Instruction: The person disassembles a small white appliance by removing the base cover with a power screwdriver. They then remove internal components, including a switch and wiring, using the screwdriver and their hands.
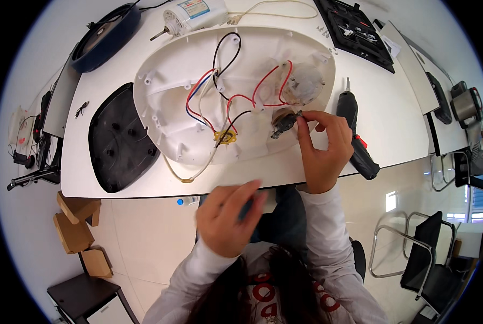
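Note:
A large white plastic shell (168, 137) lies on the table with its hollow inside up. At its right side my right hand (326, 151) pinches a small dark part with metal ends (285, 124) between thumb and forefinger; its exact kind is unclear. Above that part sits a round whitish translucent housing (305, 83). Red, blue, white and black wires (189, 102) cross the shell, several meeting at a yellow round component (225, 136). My left hand (228, 220) is off the table's front edge, fingers curved and smeared by motion.
A black electric screwdriver (355, 135) lies right of the shell, a black curved cover (120, 143) left of it. Behind are a white motor-like cylinder (198, 16), a dark blue round base (106, 35), loose screws (323, 32) and an open black tool case (357, 32).

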